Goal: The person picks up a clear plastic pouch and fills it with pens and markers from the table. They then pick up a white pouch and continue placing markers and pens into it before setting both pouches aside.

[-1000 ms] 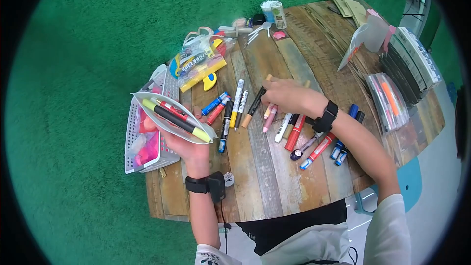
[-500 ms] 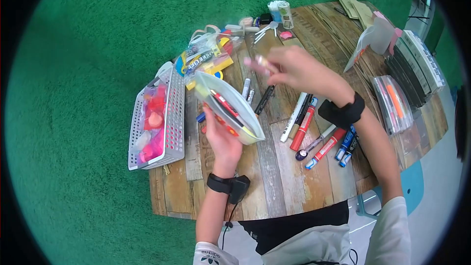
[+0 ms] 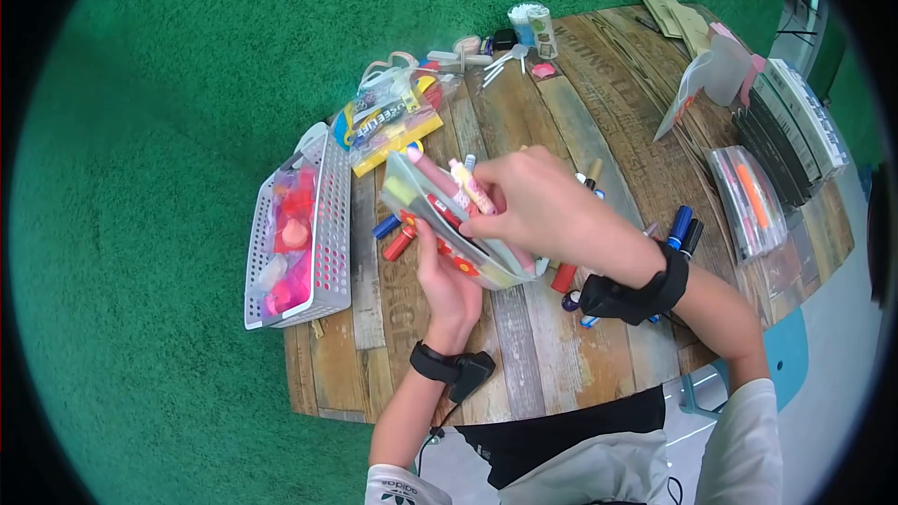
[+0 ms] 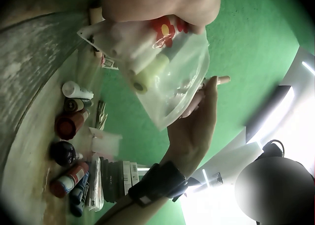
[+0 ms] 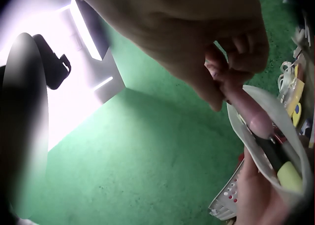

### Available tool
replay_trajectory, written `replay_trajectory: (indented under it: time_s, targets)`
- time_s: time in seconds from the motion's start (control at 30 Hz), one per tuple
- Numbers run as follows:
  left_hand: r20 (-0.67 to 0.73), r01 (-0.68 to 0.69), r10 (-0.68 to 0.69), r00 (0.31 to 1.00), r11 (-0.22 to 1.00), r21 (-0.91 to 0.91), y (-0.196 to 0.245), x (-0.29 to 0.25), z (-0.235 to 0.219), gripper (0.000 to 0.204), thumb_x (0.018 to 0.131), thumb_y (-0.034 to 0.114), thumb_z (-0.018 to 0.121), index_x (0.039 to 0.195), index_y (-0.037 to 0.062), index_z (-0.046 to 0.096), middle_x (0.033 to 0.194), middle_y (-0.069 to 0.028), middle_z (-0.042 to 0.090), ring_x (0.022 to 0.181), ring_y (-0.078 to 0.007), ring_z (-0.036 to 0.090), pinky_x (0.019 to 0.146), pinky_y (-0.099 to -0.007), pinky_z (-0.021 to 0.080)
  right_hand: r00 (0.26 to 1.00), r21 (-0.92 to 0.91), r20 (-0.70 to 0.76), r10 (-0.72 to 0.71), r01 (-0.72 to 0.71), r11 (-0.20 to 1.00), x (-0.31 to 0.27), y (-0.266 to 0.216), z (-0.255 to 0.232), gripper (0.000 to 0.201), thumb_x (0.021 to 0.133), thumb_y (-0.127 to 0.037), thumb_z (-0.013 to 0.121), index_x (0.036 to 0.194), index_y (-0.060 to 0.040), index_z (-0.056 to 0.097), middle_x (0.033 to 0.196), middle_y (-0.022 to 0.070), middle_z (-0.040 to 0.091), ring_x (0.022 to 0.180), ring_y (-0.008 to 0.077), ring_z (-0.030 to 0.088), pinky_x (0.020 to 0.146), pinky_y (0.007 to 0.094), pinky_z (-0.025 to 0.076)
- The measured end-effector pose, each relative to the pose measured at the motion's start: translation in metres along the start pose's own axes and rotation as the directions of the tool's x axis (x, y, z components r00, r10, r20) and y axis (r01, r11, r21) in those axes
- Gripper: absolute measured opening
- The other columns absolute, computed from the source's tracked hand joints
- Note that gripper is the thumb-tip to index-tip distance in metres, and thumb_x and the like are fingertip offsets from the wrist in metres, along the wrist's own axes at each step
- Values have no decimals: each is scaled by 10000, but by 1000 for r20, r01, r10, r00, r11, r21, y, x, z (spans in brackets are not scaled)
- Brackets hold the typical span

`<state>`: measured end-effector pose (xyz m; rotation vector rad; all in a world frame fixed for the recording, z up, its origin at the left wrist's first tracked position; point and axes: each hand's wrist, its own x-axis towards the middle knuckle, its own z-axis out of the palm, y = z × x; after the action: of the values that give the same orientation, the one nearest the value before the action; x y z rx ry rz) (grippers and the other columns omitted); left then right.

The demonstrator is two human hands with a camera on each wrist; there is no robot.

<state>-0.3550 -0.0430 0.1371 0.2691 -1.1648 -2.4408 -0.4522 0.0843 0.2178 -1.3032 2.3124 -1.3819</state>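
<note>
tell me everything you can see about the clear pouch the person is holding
The clear pouch is a soft, see-through plastic bag with red flower prints, its mouth open and tilted up toward the basket side. The left hand grips it from beneath above the wooden table. Markers lie inside, one yellow-capped. The right hand pinches pink markers at its mouth.

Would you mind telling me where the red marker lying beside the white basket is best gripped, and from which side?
Grip the red marker across the middle of its barrel, coming from above. It lies flat on the table, its ends close to a blue marker and the left hand.
</note>
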Motion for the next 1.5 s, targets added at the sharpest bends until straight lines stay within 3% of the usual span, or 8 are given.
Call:
replay_trajectory:
  time_s: [0.27, 0.47, 0.57, 0.87, 0.93, 1.07, 1.23, 1.5]
  targets:
    - [-25, -104, 104, 994, 995, 14, 1, -1, 2, 501, 1044, 404, 359, 1435, 90, 361, 1400, -92, 479, 1283, -237, 476, 1086, -423, 366, 998, -50, -40, -47, 45, 998, -5, -2, 12, 223, 734, -154, 753, 786, 44, 666, 692, 250, 635, 706, 411, 653, 656, 460, 509]
    - [124, 22, -7, 992, 992, -122, -1, 0, -2, 505, 1034, 424, 378, 1412, 89, 395, 1364, -86, 507, 1245, -233, 499, 1047, -412, 396, 991, 58, -128, -32, 40, 998, -3, -9, 5, 258, 801, -159, 718, 807, 85, 637, 678, 254, 627, 681, 415, 646, 631, 455, 502]
    - [93, 124, -110, 990, 980, -155, -7, 2, -8, 536, 1020, 468, 389, 1396, 86, 411, 1357, -80, 514, 1205, -219, 521, 974, -399, 441, 997, 118, -32, 68, -63, 991, -2, -10, -1, 232, 830, -130, 681, 798, 91, 621, 681, 264, 622, 680, 421, 641, 615, 444, 501]
    - [112, 191, -170, 979, 954, -229, -10, 4, -15, 442, 999, 528, 399, 1120, 130, 547, 1001, 15, 612, 966, -180, 607, 849, -371, 497, 966, -21, -175, -188, 188, 982, -3, 0, 7, 170, 872, -51, 594, 794, 100, 600, 672, 271, 602, 676, 435, 625, 594, 466, 489]
    - [18, 150, -151, 988, 951, -271, -9, 2, -8, 429, 1003, 502, 414, 1170, 124, 527, 1010, -2, 610, 950, -192, 610, 828, -374, 508, 977, -78, -163, -135, 124, 989, -2, 3, 10, 146, 840, -100, 647, 884, 38, 669, 702, 249, 636, 682, 396, 646, 628, 431, 500]
    - [74, 136, -124, 989, 972, -191, -8, 0, -9, 432, 1013, 445, 431, 1285, 112, 480, 1127, -32, 598, 1057, -209, 587, 916, -398, 484, 992, -169, -59, -115, 104, 980, -8, 2, 8, 138, 809, -113, 677, 851, 18, 677, 704, 236, 646, 682, 378, 657, 631, 428, 515]
    - [20, 38, -37, 999, 997, -66, -12, 1, -15, 491, 1027, 354, 437, 1442, 106, 357, 1408, -60, 463, 1303, -227, 438, 1110, -420, 324, 996, -354, 11, -93, 91, 931, -11, 9, 14, 132, 783, -124, 688, 791, 8, 684, 704, 218, 646, 682, 383, 651, 638, 443, 520]
    - [68, 10, -15, 998, 998, 67, -13, -4, -4, 474, 1031, 334, 432, 1438, 101, 364, 1393, -66, 479, 1303, -221, 446, 1103, -425, 330, 990, -187, 21, -142, 144, 972, -1, 14, 12, 115, 767, -97, 674, 763, 17, 659, 703, 224, 630, 689, 407, 631, 640, 461, 499]
